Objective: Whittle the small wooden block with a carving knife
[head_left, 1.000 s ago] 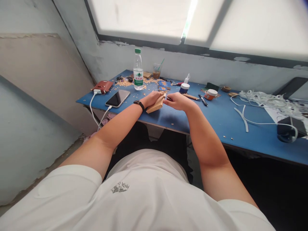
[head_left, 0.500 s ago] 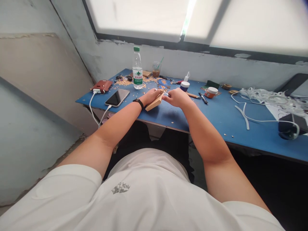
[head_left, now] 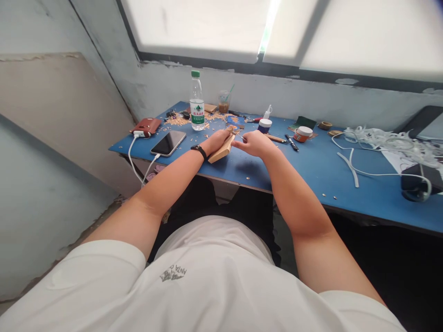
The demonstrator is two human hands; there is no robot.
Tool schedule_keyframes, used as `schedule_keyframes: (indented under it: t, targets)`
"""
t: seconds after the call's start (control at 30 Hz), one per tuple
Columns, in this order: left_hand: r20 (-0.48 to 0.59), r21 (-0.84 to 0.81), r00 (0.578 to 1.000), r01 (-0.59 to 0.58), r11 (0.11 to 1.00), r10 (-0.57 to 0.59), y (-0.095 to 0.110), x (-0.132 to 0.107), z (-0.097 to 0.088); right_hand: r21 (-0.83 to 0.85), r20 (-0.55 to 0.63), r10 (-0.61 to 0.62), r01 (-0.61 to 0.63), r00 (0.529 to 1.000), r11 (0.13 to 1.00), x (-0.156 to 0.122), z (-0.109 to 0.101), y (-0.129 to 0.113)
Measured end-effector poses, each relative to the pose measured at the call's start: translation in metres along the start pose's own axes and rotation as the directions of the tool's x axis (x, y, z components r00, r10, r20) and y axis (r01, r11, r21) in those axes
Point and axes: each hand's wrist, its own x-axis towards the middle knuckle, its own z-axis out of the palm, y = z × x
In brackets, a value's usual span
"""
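Note:
My left hand (head_left: 215, 140), a black watch on its wrist, is closed around a flat light wooden block (head_left: 222, 149) that slants up off the blue table (head_left: 311, 170). My right hand (head_left: 254, 142) is curled just right of the block's upper end, gripping a thin carving tool (head_left: 242, 137) whose tip meets the wood. Wood shavings (head_left: 180, 121) lie scattered behind the hands.
A phone (head_left: 168, 142) on a white cable, a red-brown pouch (head_left: 146, 125), a water bottle (head_left: 197, 102) and a cup (head_left: 224, 102) stand left and behind. Small jars (head_left: 303, 133), pens, white strips (head_left: 380, 138) and a dark object (head_left: 417, 182) lie to the right.
The view shifted slightly. Both hands stay on the block and tool, with only small movements at the block's upper end.

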Motion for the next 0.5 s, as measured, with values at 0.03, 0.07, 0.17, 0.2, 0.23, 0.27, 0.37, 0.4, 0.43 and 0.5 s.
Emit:
schedule_keyframes:
  t: [0.03, 0.07, 0.17, 0.2, 0.23, 0.27, 0.37, 0.4, 0.43, 0.5]
  targets:
    - [0.023, -0.038, 0.999, 0.025, 0.999, -0.024, 0.0, 0.0, 0.001, 0.026, 0.005, -0.035, 0.035, 0.999, 0.999, -0.003, -0.001, -0.002]
    - [0.039, -0.075, 0.998, 0.053, 0.996, -0.051, 0.0, -0.001, 0.002, 0.055, 0.009, -0.07, 0.069, 0.998, 0.996, -0.006, -0.002, -0.004]
    - [0.035, -0.132, 0.993, 0.114, 0.985, -0.111, 0.006, -0.007, 0.004, 0.097, 0.041, -0.143, 0.139, 0.989, 0.986, -0.013, -0.005, -0.008]
    - [0.023, -0.122, 0.994, 0.112, 0.986, -0.11, 0.009, -0.01, 0.004, 0.097, 0.048, -0.15, 0.145, 0.988, 0.985, -0.013, -0.006, -0.008]
    - [0.008, -0.093, 0.995, 0.103, 0.99, -0.103, 0.012, -0.013, 0.003, 0.093, 0.053, -0.146, 0.141, 0.988, 0.986, -0.013, -0.006, -0.008]
    - [-0.002, -0.049, 0.997, 0.075, 0.996, -0.075, 0.015, -0.016, 0.002, 0.088, 0.058, -0.135, 0.13, 0.989, 0.988, -0.012, -0.007, -0.008]
    - [0.003, 0.045, 1.0, 0.006, 0.999, -0.007, 0.023, -0.023, 0.0, 0.077, 0.072, -0.091, 0.086, 0.993, 0.993, -0.006, -0.006, -0.007]
    - [-0.005, 0.049, 1.0, 0.005, 0.999, -0.004, 0.024, -0.024, 0.0, 0.072, 0.073, -0.081, 0.076, 0.994, 0.995, -0.004, -0.005, -0.006]
    - [-0.021, 0.045, 1.0, 0.012, 0.999, -0.011, 0.025, -0.025, 0.0, 0.063, 0.071, -0.075, 0.07, 0.995, 0.996, -0.002, -0.005, -0.006]
    - [-0.052, 0.045, 0.998, 0.025, 0.999, -0.023, 0.026, -0.025, 0.001, 0.036, 0.058, -0.067, 0.065, 0.996, 0.997, 0.001, -0.003, -0.005]
